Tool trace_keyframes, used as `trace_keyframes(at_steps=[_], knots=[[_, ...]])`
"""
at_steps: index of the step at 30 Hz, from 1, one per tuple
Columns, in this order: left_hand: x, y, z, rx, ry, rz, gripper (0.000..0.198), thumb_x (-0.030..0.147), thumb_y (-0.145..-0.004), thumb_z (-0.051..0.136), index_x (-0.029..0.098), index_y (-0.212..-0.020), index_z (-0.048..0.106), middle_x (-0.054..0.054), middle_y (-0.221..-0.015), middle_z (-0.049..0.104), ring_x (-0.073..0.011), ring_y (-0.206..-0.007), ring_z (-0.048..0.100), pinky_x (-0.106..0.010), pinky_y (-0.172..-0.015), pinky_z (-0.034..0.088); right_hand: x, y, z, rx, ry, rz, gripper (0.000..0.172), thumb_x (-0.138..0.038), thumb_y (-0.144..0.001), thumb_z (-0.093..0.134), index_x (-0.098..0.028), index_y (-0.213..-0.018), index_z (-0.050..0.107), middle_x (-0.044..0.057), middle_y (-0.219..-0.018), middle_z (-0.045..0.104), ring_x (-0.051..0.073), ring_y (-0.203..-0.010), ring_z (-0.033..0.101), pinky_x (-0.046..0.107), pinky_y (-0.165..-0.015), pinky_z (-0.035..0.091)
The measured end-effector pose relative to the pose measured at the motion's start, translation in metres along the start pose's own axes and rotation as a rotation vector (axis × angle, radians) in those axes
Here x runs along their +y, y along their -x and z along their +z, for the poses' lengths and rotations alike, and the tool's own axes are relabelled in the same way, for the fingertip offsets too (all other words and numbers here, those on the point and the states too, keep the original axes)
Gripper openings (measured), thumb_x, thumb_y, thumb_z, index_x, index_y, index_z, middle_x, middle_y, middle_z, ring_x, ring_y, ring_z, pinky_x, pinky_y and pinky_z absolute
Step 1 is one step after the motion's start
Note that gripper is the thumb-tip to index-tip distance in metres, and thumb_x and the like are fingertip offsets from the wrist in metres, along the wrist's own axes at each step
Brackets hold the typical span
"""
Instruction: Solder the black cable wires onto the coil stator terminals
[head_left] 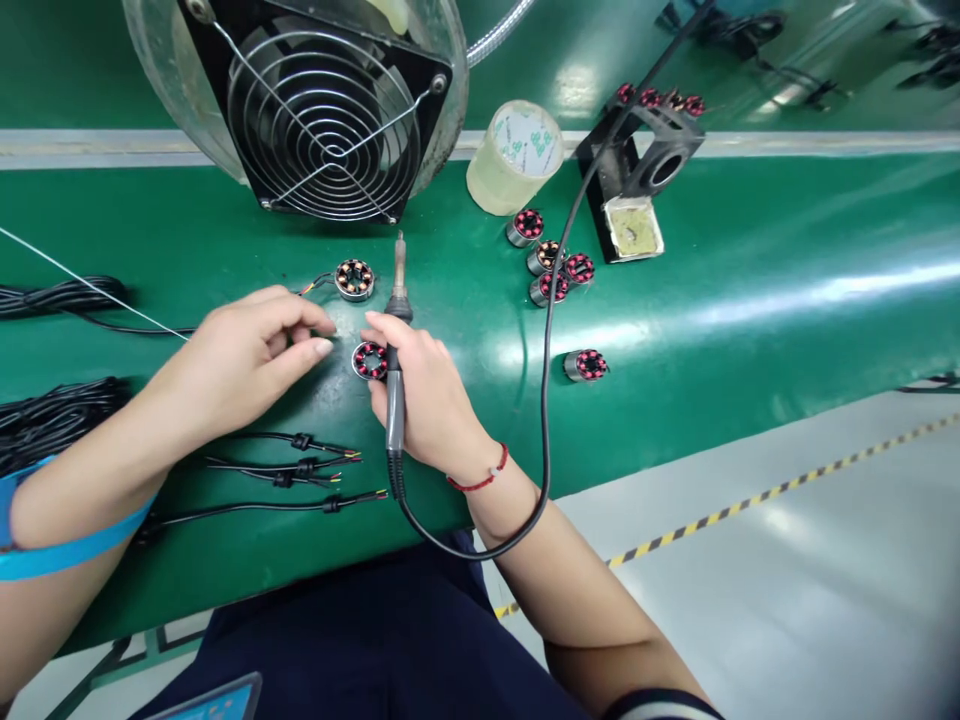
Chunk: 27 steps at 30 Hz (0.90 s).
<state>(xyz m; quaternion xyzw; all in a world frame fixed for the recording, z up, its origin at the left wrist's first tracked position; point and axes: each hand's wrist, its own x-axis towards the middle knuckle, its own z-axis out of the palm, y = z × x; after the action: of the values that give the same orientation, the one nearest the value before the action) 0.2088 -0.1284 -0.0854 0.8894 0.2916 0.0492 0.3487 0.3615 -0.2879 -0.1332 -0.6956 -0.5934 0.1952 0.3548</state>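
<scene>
My right hand is closed round a soldering iron, its tip pointing away toward the fan. Between the fingers of that same hand sits a small motor stator with red windings, on the bench. To its left, my left hand has curled fingers, with thumb and forefinger tips slightly apart. A thin solder wire runs taut from the left edge into this hand; its end is hidden. Just beyond the hands stands a stator with copper windings and coloured leads attached.
A fan with a wire guard stands at the back. Right of it are a tape roll, several stators and an iron stand with a sponge. Black cables lie at left. The iron's cord loops over my right forearm.
</scene>
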Motion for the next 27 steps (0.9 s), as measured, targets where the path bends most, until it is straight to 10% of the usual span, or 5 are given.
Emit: trace_keyframes(at_steps=[17, 27], knots=[[0.014, 0.002, 0.010, -0.020, -0.120, 0.267, 0.033, 0.034, -0.100, 0.044, 0.025, -0.103, 0.075, -0.007, -0.096, 0.067, -0.0204, -0.084, 0.063, -0.031, -0.071, 0.048, 0.002, 0.003, 0.008, 0.060, -0.056, -0.130, 0.055, -0.018, -0.101, 0.046, -0.027, -0.153, 0.031, 0.008, -0.143, 0.062, 0.024, -0.117, 0.065, 0.048, -0.105, 0.055], [-0.003, 0.000, 0.007, -0.052, -0.263, 0.183, 0.035, 0.041, -0.099, 0.041, 0.023, -0.090, 0.071, -0.007, -0.094, 0.070, -0.0241, -0.090, 0.064, -0.034, -0.073, 0.045, 0.001, 0.003, 0.003, -0.010, -0.017, -0.108, 0.054, -0.018, -0.099, 0.049, -0.022, -0.151, 0.036, 0.010, -0.135, 0.068, 0.026, -0.114, 0.064, 0.047, -0.100, 0.053]])
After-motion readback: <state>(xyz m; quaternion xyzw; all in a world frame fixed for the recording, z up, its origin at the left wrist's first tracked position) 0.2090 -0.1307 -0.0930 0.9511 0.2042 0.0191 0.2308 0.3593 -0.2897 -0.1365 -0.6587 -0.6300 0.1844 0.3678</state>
